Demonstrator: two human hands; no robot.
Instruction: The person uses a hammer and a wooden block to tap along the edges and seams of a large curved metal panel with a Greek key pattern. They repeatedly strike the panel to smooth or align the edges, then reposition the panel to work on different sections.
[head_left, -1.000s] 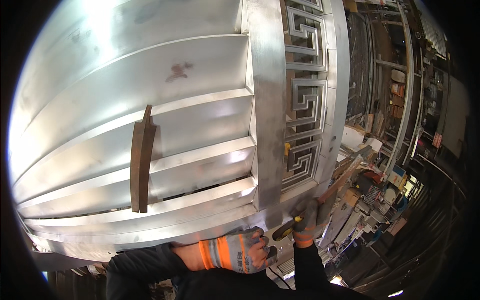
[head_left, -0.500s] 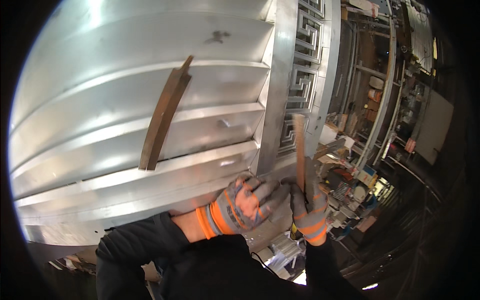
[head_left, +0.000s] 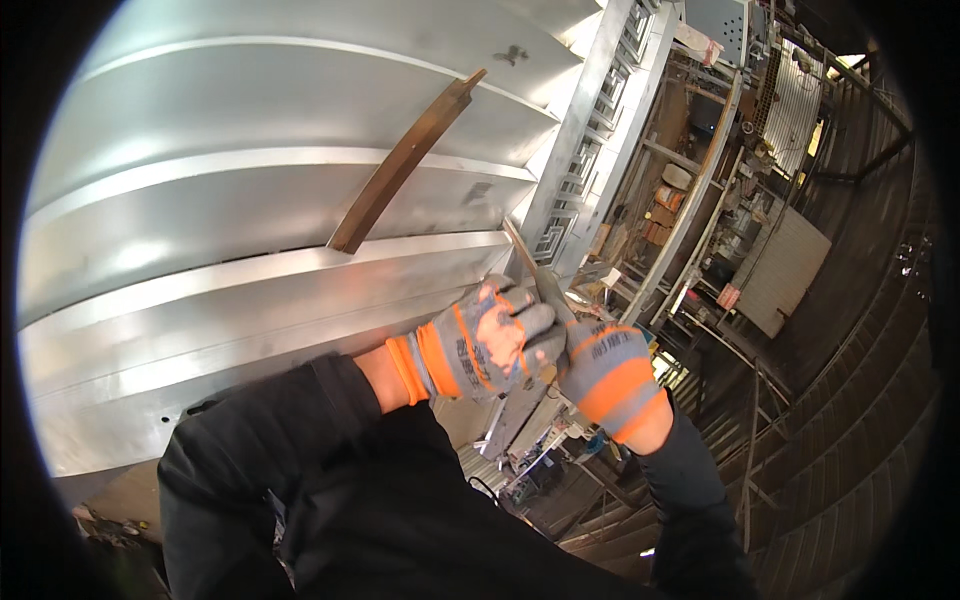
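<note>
Off to the right, an open metal rack (head_left: pixel 670 155) holds orange packages (head_left: pixel 668 197) with brownish blocks below them and a pale rounded lump just above. Lower down, past the hands, is a jumble of small items too crowded to sort out.

The right hand (head_left: pixel 605 375), gloved in grey and orange, has its grip closed round the near end of a narrow strip (head_left: pixel 520 247); how much of it lies inside the fist is hidden. The left hand (head_left: pixel 490 340), gloved likewise, is just beside it with fingers curled; whether its grip has hold of anything I cannot tell. The strip slants up and leftward from the hands, its tip near the corner where a slat meets the smooth rail (head_left: pixel 575 120); contact there is unclear.

A brown curved bar (head_left: pixel 405 165) with a narrowed upper end lies slantwise across the slats of the silvery panel (head_left: pixel 270 200), well apart from both hands. Beyond the rail runs a fretwork band (head_left: pixel 575 190).

The panel's lower edge passes close by the left forearm. Bare slat surface stretches left of the bar, and a black cable (head_left: pixel 483 487) loops below the hands.
</note>
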